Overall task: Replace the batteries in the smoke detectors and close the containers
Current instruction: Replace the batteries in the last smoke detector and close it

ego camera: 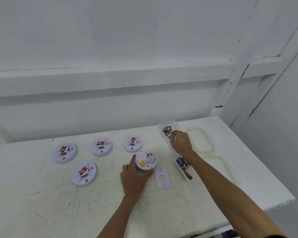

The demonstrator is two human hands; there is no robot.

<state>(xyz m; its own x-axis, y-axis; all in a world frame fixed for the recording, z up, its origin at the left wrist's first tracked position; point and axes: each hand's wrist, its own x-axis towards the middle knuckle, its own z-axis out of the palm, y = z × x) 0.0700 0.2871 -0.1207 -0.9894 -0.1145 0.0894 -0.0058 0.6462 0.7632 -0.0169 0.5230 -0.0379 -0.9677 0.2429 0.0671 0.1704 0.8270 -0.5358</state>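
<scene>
— Head view: an upturned smoke detector is held on the white tabletop by the left hand, its grip wrapped round the rim, battery bay exposed.

— And the backplate?

— A detached mounting plate is seen lying just beside it. Four more detectors are laid face up to the left.

— The right side?

— The far container is reached into by the right hand; a battery is pinched at the fingertips. Dark batteries are seen in the near container, partly hidden by the forearm. Two lids are laid beside them, off.
</scene>
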